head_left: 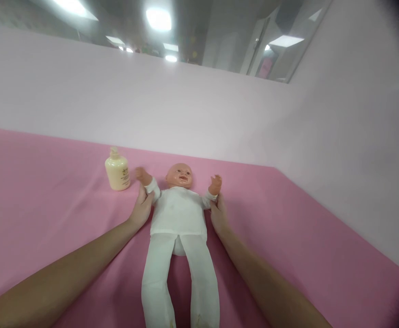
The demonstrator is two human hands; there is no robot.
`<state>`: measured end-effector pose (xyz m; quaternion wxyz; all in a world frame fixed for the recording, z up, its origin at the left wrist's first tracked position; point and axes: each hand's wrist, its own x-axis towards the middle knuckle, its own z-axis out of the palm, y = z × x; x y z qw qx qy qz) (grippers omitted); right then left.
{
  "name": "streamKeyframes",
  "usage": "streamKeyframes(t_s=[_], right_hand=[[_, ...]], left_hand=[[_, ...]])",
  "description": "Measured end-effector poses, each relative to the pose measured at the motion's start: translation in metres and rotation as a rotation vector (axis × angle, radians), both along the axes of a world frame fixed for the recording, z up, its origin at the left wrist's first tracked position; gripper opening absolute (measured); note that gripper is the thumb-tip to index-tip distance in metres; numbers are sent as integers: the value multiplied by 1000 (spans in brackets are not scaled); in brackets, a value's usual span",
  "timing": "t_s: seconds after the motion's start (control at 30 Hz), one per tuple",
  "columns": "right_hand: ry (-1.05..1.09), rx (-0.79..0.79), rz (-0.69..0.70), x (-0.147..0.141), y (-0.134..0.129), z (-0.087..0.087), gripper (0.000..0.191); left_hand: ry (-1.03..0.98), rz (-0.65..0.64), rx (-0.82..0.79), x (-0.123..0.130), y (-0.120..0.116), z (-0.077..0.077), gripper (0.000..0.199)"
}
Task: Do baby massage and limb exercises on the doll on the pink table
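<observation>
A baby doll (179,212) in a white top and white trousers lies on its back on a pink surface (271,205), head away from me. Its forearms are raised on both sides. My left hand (142,207) is closed around the sleeve of the doll's arm on the left, near the wrist. On the other side, my right hand (219,213) grips the sleeve of the arm on the right. Parts of my fingers are hidden behind the sleeves.
A cream pump bottle (118,173) stands upright on the pink surface, just left of the doll's raised hand. Behind the surface rises a pale wall (186,109) with a reflective panel (216,36) above; another wall stands at the right.
</observation>
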<state>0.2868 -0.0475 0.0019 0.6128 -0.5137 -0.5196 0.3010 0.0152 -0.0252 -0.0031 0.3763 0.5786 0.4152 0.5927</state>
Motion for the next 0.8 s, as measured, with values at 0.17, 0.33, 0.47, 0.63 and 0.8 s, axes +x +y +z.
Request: streamKeyframes(t_s=[0.17, 0.33, 0.47, 0.63, 0.8], right_hand=[[-219, 85, 121, 1, 2, -5, 44], [-304, 95, 129, 3, 2, -5, 50], [-305, 70, 145, 2, -1, 1, 50], [-225, 25, 173, -4, -11, 13, 49], [-77, -2, 157, -9, -17, 17, 52]], left_hand=[[317, -139, 53, 3, 4, 0, 52], [354, -144, 125, 1, 9, -4, 54], [357, -150, 135, 0, 9, -2, 55], [277, -156, 92, -1, 6, 2, 54], [158, -146, 13, 0, 1, 1, 53]])
